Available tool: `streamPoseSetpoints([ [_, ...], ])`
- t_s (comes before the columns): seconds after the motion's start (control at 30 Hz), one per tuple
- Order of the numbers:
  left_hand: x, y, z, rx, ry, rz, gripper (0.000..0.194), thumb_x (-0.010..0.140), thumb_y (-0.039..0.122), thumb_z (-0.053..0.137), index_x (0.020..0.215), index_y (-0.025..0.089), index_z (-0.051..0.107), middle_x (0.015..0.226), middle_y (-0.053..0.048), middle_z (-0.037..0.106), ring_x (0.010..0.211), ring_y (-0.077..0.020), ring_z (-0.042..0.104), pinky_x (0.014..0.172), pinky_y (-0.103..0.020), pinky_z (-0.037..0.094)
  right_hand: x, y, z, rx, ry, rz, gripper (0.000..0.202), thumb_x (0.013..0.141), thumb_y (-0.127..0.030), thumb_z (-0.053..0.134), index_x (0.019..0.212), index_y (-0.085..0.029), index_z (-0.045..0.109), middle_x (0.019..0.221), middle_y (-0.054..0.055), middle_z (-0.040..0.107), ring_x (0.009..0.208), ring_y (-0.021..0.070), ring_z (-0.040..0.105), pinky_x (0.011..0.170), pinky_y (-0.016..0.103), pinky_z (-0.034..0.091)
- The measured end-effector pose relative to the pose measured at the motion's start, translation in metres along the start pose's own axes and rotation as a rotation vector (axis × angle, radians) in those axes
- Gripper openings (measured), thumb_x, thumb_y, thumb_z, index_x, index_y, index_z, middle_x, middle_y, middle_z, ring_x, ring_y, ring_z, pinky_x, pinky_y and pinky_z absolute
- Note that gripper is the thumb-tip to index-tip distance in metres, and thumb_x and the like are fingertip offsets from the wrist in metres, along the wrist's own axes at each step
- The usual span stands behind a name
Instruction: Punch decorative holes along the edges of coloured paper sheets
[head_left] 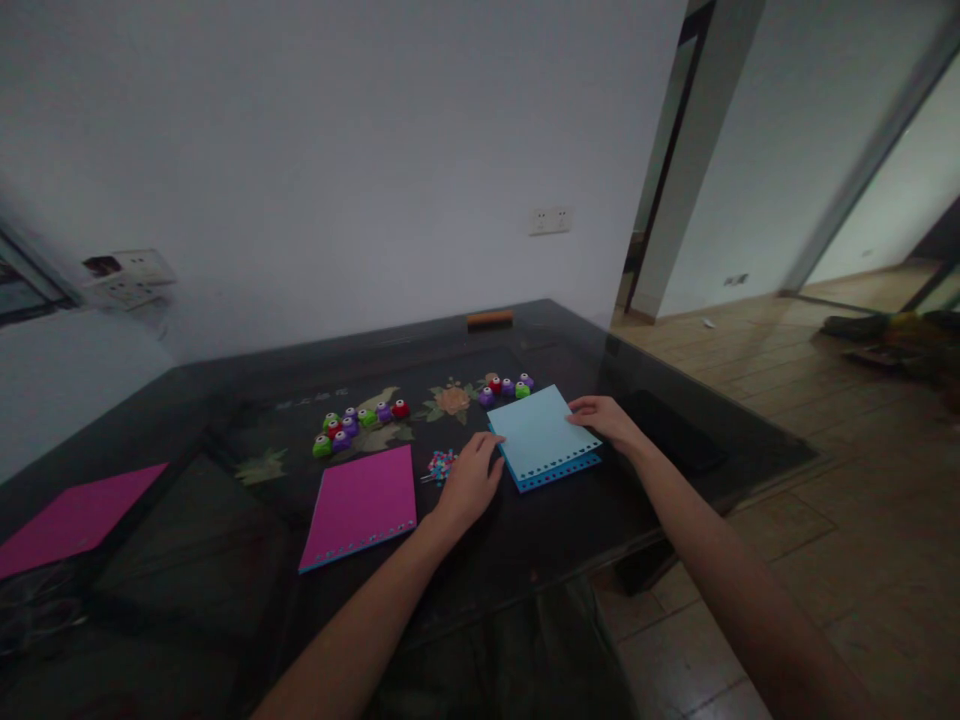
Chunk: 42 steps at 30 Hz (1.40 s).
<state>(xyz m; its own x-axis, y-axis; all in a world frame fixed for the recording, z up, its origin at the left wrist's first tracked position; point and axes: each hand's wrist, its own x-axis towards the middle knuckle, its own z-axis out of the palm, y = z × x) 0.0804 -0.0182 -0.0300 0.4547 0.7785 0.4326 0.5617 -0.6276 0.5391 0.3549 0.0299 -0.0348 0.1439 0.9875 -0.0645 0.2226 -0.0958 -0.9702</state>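
Set near the front edge of a glossy black desk (420, 350) printed with flowers, toward its right corner: a pale blue, square-looking paper or card sheet (541, 430) with 1 row of punched holes, over a brighter blue punched sheet (559, 470). Touching the left side with loosely curled fingers, the left hand (472, 478); touching the right side with thumb and fingertips close together, the right hand (606, 420). Cannot tell whether pinching or merely resting. Probably light, thin, bendable, easily creased; best held by opposite sides, clear of the holes.
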Motion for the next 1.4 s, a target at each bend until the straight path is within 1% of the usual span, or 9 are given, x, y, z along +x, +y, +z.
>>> streamPoseSetpoints([
  [0.1,-0.0021,0.0020,0.0011,0.055,-0.052,-0.001,0.029,0.082,0.017,0.045,0.110,0.018,0.053,0.110,-0.009,0.053,0.104,-0.0208,0.052,0.092,-0.036,0.042,-0.0005,-0.0001,0.0016,-0.039,0.005,0.001,0.026,0.058,-0.015,0.068,0.083,-0.012,0.062,0.058,0.000,0.062,0.051,0.0112,0.054,0.050,0.022,0.039],
  [0.4,-0.0038,0.0008,0.0034,0.181,-0.160,-0.014,0.032,0.086,0.024,0.042,0.114,0.020,0.055,0.122,-0.009,0.051,0.111,-0.0204,0.049,0.096,-0.035,0.039,-0.0035,-0.0012,0.0016,-0.096,-0.023,-0.028,0.027,0.059,-0.019,0.069,0.084,-0.011,0.062,0.058,-0.001,0.060,0.051,0.0105,0.053,0.051,0.022,0.039],
  [0.57,-0.0044,0.0026,0.0024,0.210,-0.180,-0.027,0.033,0.087,0.029,0.041,0.115,0.021,0.056,0.124,-0.009,0.051,0.113,-0.0206,0.048,0.098,-0.035,0.038,-0.0044,-0.0020,0.0013,-0.125,-0.020,-0.038,0.028,0.059,-0.018,0.069,0.086,-0.010,0.062,0.061,0.000,0.062,0.053,0.0108,0.054,0.052,0.022,0.039],
  [0.8,-0.0065,0.0063,0.0019,0.228,-0.207,-0.027,0.036,0.087,0.034,0.041,0.118,0.022,0.054,0.127,-0.008,0.049,0.115,-0.0213,0.047,0.097,-0.035,0.039,-0.0040,-0.0010,0.0001,-0.116,-0.044,-0.037,0.027,0.060,-0.016,0.068,0.085,-0.010,0.061,0.057,-0.001,0.059,0.050,0.0099,0.052,0.050,0.021,0.038],
  [1.03,-0.0075,0.0060,0.0034,0.250,-0.222,-0.027,0.036,0.083,0.035,0.048,0.116,0.022,0.056,0.126,-0.008,0.051,0.115,-0.0221,0.047,0.097,-0.035,0.039,-0.0032,0.0000,0.0008,-0.163,-0.047,-0.058,0.025,0.060,-0.016,0.068,0.084,-0.010,0.062,0.056,-0.001,0.059,0.050,0.0105,0.052,0.050,0.022,0.039],
  [1.2,-0.0074,0.0041,0.0047,0.254,-0.216,-0.028,0.036,0.082,0.036,0.049,0.115,0.022,0.057,0.125,-0.008,0.052,0.115,-0.0216,0.047,0.098,-0.035,0.038,-0.0053,-0.0019,0.0015,-0.208,-0.023,-0.101,0.028,0.061,-0.015,0.067,0.089,-0.011,0.062,0.061,0.000,0.060,0.052,0.0098,0.053,0.051,0.021,0.041],
  [1.3,-0.0075,0.0030,0.0055,0.251,-0.213,-0.024,0.036,0.082,0.036,0.050,0.115,0.022,0.057,0.125,-0.008,0.052,0.115,-0.0212,0.047,0.098,-0.034,0.038,-0.0043,-0.0002,0.0006,-0.272,0.034,-0.111,0.031,0.062,-0.017,0.066,0.092,-0.012,0.063,0.064,0.001,0.062,0.051,0.0099,0.053,0.048,0.021,0.041],
  [1.4,-0.0075,0.0031,0.0058,0.250,-0.213,-0.026,0.036,0.082,0.036,0.050,0.115,0.022,0.057,0.125,-0.008,0.052,0.115,-0.0213,0.047,0.098,-0.035,0.038,-0.0025,0.0020,-0.0004,-0.379,0.097,-0.147,0.027,0.062,-0.020,0.067,0.088,-0.014,0.064,0.066,0.001,0.062,0.054,0.0110,0.055,0.049,0.021,0.041],
])
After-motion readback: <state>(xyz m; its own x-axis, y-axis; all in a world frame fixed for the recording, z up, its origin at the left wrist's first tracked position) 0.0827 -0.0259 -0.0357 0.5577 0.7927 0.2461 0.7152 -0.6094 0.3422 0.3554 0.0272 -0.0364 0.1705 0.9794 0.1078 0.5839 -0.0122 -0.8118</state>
